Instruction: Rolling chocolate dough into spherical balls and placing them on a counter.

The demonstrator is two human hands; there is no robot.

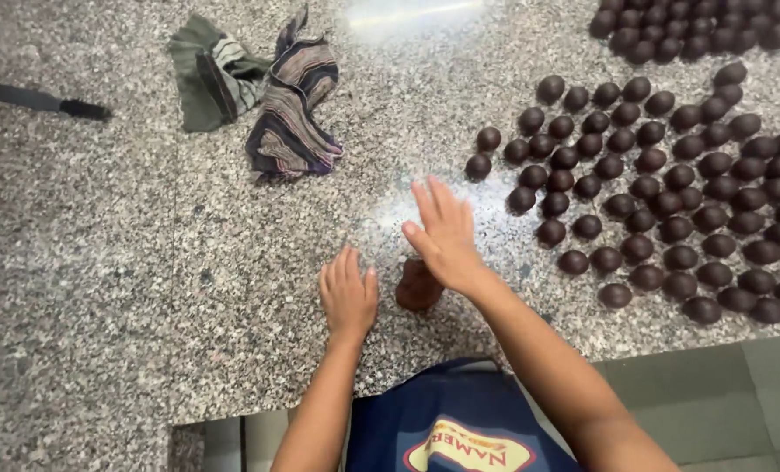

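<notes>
A view from above onto a speckled grey granite desk (145,262), where a person shapes dark brown balls.

The right hand (447,236) is open, fingers straight and together, its palm pressing down on a brown lump (418,287) near the desk's front edge. The lump is lighter in colour than the finished pieces and looks uneven rather than round, though the hand hides its top. The left hand (348,293) lies just beside it, open and flat on the bare stone, holding nothing.

To the right, many finished balls (661,192) sit in loose rows, close together, most not touching. They are dark, smooth and alike in size, and they cover much of the right side of the desk. A second, tighter cluster (696,26) lies at the far right corner, partly cut off by the picture's edge.

Judging from this, the work seems well advanced: dozens of balls are already made, and only the one lump under the palm is visibly unshaped. No further supply of raw material is in view, so how much remains cannot be told.

At the far left lie a crumpled striped cloth (263,92) and a black knife (40,99), both well apart from the hands.
</notes>
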